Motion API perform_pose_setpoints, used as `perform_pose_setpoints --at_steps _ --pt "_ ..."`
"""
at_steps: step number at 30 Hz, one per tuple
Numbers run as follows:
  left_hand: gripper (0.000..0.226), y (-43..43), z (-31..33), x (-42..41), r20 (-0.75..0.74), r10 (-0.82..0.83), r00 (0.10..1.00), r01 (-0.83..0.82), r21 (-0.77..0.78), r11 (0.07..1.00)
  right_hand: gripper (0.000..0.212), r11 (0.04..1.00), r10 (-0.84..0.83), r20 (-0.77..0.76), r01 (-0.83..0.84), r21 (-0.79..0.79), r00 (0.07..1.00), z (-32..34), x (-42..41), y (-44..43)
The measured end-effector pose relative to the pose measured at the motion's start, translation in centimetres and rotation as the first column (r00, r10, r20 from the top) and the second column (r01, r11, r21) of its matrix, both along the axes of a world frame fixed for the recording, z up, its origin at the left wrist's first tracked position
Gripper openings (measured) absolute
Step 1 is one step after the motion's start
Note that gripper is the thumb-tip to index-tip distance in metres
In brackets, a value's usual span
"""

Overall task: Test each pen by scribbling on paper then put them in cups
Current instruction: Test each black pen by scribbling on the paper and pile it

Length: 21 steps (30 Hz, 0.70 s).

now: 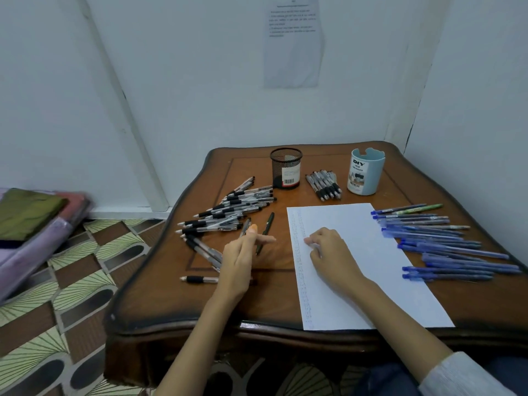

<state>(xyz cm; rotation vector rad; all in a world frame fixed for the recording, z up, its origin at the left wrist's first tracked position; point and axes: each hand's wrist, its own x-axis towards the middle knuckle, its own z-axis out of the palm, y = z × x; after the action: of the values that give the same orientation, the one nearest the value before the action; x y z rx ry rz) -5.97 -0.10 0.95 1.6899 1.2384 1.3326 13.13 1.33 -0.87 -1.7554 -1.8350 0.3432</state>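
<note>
- We count two cups on the table (257,304): mesh cup (286,168) and blue cup (365,172).
- One paper (371,281); three pen groups: black-grip pens (231,208) to the left, bundle (324,184) between the cups, blue pens (443,244) to the right.
- Left hand (238,261): fingers outstretched. Right hand (333,252): curled on the paper; grasp, we cannot tell.

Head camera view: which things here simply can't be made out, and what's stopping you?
All in the head view:
- Right hand: curled fingers hide whether its grip holds a pen.
- Wall notice: print too small and blurred to read.
- Blue cup: its own wall hides the inside.
- Paper: scribbles too faint to tell ink colour.
- Loose pen: left hand hides part of it.
</note>
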Motion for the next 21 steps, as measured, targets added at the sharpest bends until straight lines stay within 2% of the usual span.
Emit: perform_pose_setpoints --at_steps 4,7,10,12,15,18,21 --pt "0.040 -1.2 -0.2 -3.4 -0.059 0.188 0.980 -0.185 0.051 0.981 0.029 0.991 0.078 0.056 -0.084 0.103 0.995 0.1 -1.2 -0.9" --pt "0.036 -1.5 -1.1 -5.9 -0.346 0.341 0.874 -0.320 0.117 0.940 0.019 0.966 0.230 -0.043 -0.222 0.131 0.972 0.6 -3.2 -1.8" --pt "0.030 -1.5 -1.9 -6.2 -0.564 0.357 0.744 -0.337 0.144 0.930 0.023 0.930 0.366 -0.077 -0.362 0.064 0.927 1.2 -5.5 -2.5" --pt "0.028 -1.7 -1.9 -5.7 -0.611 0.364 0.703 -0.332 0.170 0.928 0.033 0.915 0.404 0.002 -0.404 0.023 0.915 1.2 -6.6 -2.7" --pt "0.032 -1.7 -1.9 -5.7 -0.618 0.353 0.702 -0.326 0.161 0.931 0.029 0.904 0.426 0.046 -0.427 0.028 0.904 1.3 -7.2 -2.8" --pt "0.038 -2.0 -1.7 -5.9 -0.580 0.328 0.746 -0.321 0.119 0.940 0.022 0.912 0.409 -0.092 -0.408 0.025 0.908 1.6 -6.9 -2.8" --pt "0.041 -2.2 -1.4 -5.7 -0.573 0.327 0.751 -0.325 0.110 0.939 0.018 0.920 0.359 -0.357 -0.391 -0.020 0.863 2.4 -5.7 -2.8"
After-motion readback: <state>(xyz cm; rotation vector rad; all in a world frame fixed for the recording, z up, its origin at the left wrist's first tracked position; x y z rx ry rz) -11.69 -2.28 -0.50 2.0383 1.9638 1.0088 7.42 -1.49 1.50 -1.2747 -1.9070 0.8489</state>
